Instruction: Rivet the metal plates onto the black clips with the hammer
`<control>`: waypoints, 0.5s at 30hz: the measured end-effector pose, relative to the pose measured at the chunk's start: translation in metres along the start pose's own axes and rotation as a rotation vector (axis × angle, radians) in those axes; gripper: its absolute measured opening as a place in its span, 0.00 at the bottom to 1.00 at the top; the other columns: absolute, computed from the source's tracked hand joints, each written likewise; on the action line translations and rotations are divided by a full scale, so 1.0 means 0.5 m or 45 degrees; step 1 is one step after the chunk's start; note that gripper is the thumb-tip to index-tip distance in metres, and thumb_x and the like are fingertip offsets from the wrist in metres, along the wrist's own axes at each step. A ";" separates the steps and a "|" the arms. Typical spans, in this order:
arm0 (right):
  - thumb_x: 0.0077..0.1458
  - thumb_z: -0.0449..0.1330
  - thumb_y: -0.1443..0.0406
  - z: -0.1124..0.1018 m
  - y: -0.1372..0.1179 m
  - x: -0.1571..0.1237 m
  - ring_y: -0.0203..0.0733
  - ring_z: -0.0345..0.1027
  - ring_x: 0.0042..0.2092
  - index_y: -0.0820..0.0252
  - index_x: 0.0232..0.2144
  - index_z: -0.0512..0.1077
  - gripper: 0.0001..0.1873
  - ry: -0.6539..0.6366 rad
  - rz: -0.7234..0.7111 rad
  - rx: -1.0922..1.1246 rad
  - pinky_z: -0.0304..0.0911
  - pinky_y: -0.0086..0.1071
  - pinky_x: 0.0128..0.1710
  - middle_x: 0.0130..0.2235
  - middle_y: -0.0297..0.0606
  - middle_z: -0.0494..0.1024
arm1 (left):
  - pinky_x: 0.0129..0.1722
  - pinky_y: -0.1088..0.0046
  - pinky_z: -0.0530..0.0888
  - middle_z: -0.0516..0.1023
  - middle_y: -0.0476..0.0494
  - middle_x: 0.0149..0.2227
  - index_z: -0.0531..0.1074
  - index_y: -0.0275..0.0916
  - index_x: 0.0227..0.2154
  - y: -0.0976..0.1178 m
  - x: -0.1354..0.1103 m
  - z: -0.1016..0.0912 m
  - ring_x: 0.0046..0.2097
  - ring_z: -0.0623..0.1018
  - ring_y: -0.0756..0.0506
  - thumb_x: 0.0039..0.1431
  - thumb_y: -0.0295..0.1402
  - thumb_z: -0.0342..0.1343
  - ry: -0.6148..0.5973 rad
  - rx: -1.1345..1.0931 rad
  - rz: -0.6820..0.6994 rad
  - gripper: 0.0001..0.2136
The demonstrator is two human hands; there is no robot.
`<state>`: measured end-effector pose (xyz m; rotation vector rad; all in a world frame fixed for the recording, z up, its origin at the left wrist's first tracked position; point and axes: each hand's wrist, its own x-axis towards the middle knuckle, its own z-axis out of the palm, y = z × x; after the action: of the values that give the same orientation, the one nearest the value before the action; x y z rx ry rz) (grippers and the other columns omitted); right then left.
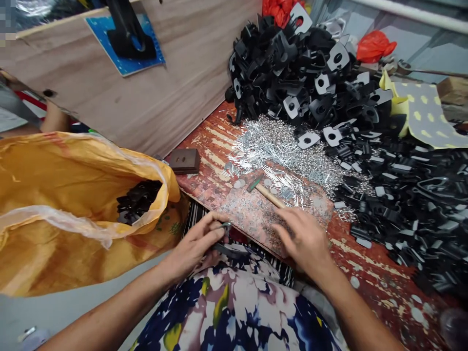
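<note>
My left hand (205, 240) is closed around a dark plastic clip-like part (231, 250), held over my lap at the table's near edge. The fingers cover some of that part. A small hammer (269, 195) with a wooden handle and greenish head lies across a worn stone slab (248, 209). At the end of its handle is my right hand (305, 239), with thumb and fingers apart; whether the fingertips touch the wood is unclear. Loose silvery metal pins (280, 178) lie just beyond the hammer head.
Black plastic clips (285, 63) are heaped at the back, and smaller black parts (409, 195) spread to the right. Small metal springs (314, 151) pile up between. A yellow sack (73, 263) with black parts inside stands open at left. A brown block (185, 161) sits beside a wooden board (175, 63).
</note>
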<state>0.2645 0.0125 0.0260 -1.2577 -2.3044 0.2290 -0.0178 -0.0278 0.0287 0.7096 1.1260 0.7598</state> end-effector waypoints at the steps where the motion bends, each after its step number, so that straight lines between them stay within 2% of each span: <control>1: 0.66 0.59 0.60 -0.003 0.021 -0.006 0.49 0.72 0.42 0.59 0.47 0.74 0.12 -0.017 0.059 -0.202 0.67 0.44 0.40 0.39 0.43 0.78 | 0.19 0.79 0.58 0.74 0.51 0.32 0.70 0.45 0.47 0.001 -0.008 -0.022 0.22 0.65 0.53 0.64 0.48 0.59 0.049 0.087 0.022 0.16; 4: 0.67 0.56 0.55 -0.003 0.068 -0.017 0.50 0.67 0.37 0.61 0.36 0.72 0.15 -0.148 0.151 -0.614 0.60 0.40 0.36 0.33 0.43 0.73 | 0.25 0.76 0.62 0.71 0.51 0.29 0.73 0.42 0.43 -0.003 -0.005 -0.059 0.27 0.68 0.49 0.66 0.52 0.54 0.251 0.294 0.154 0.18; 8: 0.67 0.54 0.56 0.009 0.074 -0.025 0.49 0.68 0.37 0.58 0.33 0.67 0.13 -0.271 0.209 -0.650 0.57 0.37 0.34 0.33 0.43 0.74 | 0.31 0.73 0.64 0.68 0.52 0.25 0.73 0.41 0.39 -0.024 0.051 -0.052 0.30 0.68 0.47 0.65 0.49 0.54 0.442 0.382 0.335 0.16; 12: 0.67 0.52 0.57 0.007 0.066 -0.037 0.44 0.66 0.24 0.59 0.43 0.69 0.13 -0.320 0.426 -0.510 0.53 0.34 0.24 0.25 0.35 0.73 | 0.31 0.72 0.63 0.66 0.53 0.23 0.75 0.40 0.38 -0.047 0.103 -0.043 0.28 0.67 0.46 0.65 0.48 0.51 0.466 0.452 0.421 0.17; 15: 0.67 0.52 0.59 -0.017 0.050 -0.043 0.44 0.70 0.23 0.60 0.60 0.66 0.22 -0.277 0.352 -0.249 0.60 0.35 0.23 0.28 0.36 0.78 | 0.31 0.72 0.63 0.64 0.53 0.23 0.72 0.40 0.30 -0.057 0.116 -0.049 0.28 0.67 0.47 0.67 0.48 0.48 0.479 0.516 0.461 0.19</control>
<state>0.2969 0.0077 0.0167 -1.7293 -2.3720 0.2505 -0.0223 0.0069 -0.0311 1.1656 1.5403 1.0112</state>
